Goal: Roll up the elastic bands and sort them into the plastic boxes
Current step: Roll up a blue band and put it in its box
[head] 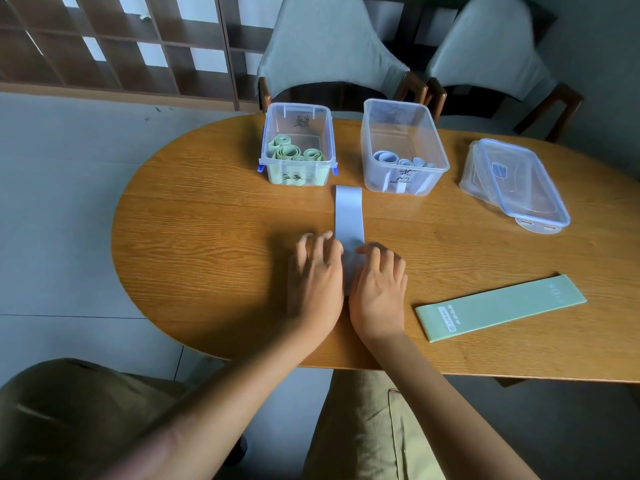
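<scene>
Two hands work at the centre of the frame: the left hand (pixel 317 277) and right hand (pixel 377 289) lie side by side, fingers curled onto the near end of one blue band (pixel 349 220), which stretches flat up the desk (pixel 207 237) toward two boxes. The left box (pixel 298 145) holds about four green rolls (pixel 294 154); the right box (pixel 403 147) holds about four blue rolls (pixel 403 160). One green band (pixel 500 308) lies flat at lower right. Two stacked lids (pixel 516 183) rest at upper right.
</scene>
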Tool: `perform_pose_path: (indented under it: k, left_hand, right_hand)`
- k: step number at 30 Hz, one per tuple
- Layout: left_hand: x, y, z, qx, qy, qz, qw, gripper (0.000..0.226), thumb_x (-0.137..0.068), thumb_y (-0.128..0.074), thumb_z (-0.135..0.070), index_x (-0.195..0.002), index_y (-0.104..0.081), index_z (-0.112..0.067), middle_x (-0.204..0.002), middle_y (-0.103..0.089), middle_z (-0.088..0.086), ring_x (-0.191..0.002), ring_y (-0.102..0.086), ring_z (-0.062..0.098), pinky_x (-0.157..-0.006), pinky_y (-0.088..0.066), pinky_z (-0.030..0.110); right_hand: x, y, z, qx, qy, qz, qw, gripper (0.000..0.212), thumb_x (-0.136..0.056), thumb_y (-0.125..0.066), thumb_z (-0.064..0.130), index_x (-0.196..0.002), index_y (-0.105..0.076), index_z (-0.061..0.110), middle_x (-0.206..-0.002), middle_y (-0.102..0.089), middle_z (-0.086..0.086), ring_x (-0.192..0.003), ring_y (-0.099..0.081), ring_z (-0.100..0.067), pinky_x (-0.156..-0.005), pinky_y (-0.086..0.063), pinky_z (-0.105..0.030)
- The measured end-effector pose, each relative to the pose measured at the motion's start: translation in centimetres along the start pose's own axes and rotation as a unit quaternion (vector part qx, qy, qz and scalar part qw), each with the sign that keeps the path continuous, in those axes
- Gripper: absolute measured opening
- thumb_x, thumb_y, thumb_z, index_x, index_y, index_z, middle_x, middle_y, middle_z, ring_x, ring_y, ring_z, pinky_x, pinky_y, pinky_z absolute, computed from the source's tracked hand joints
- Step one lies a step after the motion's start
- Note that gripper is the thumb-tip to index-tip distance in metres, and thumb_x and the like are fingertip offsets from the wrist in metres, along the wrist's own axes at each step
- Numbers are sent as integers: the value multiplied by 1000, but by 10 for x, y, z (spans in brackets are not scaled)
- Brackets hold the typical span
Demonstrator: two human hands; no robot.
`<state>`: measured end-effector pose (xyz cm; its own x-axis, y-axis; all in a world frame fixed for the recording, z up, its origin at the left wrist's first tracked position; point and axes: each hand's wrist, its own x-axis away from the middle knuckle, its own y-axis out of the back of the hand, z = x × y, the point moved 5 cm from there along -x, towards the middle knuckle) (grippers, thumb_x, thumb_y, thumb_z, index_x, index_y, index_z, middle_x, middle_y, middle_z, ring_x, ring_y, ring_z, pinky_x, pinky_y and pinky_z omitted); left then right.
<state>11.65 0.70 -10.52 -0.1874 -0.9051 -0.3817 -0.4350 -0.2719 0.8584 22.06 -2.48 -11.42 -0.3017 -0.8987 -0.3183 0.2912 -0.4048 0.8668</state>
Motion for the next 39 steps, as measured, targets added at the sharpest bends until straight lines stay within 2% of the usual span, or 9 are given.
perform_pose_path:
  k: [4, 9, 12, 17, 21, 25, 29, 34, 39]
  left_hand:
    - [-17, -3, -4, -19, 0, 1, 1000, 26, -92, -43, -10, -112, -60, -9, -134, -59, 12, -127, -49, 36, -99, -49, 46]
    - [-38, -10, -1, -46, 0, 20, 999, 39, -92, -27, -14, -116, -57, -11, -136, -56, 11, -129, -46, 35, -101, -47, 43]
    - [-51, -14, -2, -52, 6, 47, 998, 32, -91, -47, -13, -122, -53, -10, -142, -51, 11, -135, -40, 35, -104, -45, 42]
    - [-71, -18, -1, -50, 3, 96, 994, 65, -65, -84, -12, -122, -51, -9, -135, -53, 13, -131, -42, 37, -97, -48, 43]
    - [-77, -23, 17, 87, 14, 14, 996, 22, -83, -59, 7, -101, -59, -6, -104, -63, 15, -100, -54, 38, -82, -41, 40]
    - [-59, -15, 29, 184, 0, 22, 983, 26, -81, -47, 13, -97, -58, -5, -104, -58, 11, -103, -52, 31, -88, -41, 36]
    - [-23, 5, 29, 212, -45, 30, 976, 24, -81, -54, 7, -98, -59, -9, -101, -57, 3, -97, -56, 21, -85, -47, 35]
    - [-13, 8, 24, 197, -46, 58, 978, 23, -91, -67, -15, -113, -62, -16, -111, -58, -1, -105, -55, 15, -85, -44, 24]
    - [-22, 0, 17, 186, -34, 50, 981, 17, -86, -74, -12, -100, -66, -17, -100, -58, -1, -96, -57, 19, -77, -48, 30]
  right_hand:
    - [-16, -5, 4, 2, 11, -2, 1000, 37, -97, -50, 7, -132, -49, 18, -134, -49, -7, -120, -42, -30, -101, -40, -43]
    - [-39, -9, 9, -3, 8, -1, 1000, 40, -95, -44, 5, -133, -50, 17, -132, -50, -8, -121, -41, -30, -99, -41, -42]
    - [-53, -11, 10, 0, 0, 9, 1000, 44, -92, -46, 5, -134, -48, 19, -134, -49, -6, -124, -39, -29, -99, -40, -41]
    - [-78, -20, 8, 25, -30, 17, 999, 48, -89, -56, 6, -134, -47, 20, -137, -49, -7, -126, -38, -30, -97, -40, -41]
    - [-93, -23, 10, 61, -29, 20, 998, 48, -89, -44, 2, -135, -45, 19, -135, -48, -8, -127, -39, -31, -97, -40, -41]
    - [-106, -26, 9, 77, -27, 21, 997, 49, -89, -43, 2, -135, -44, 18, -135, -48, -9, -127, -39, -32, -97, -40, -41]
    - [-119, -30, 12, 94, -20, 21, 995, 47, -89, -46, 2, -133, -45, 16, -133, -49, -11, -124, -43, -32, -97, -41, -42]
    - [-130, -33, 16, 121, 2, 20, 992, 46, -89, -50, 2, -134, -44, 13, -135, -48, -13, -125, -43, -32, -96, -41, -41]
    - [-136, -34, 20, 106, 20, 18, 994, 42, -89, -49, 5, -131, -47, 12, -130, -53, -11, -123, -45, -32, -94, -40, -41]
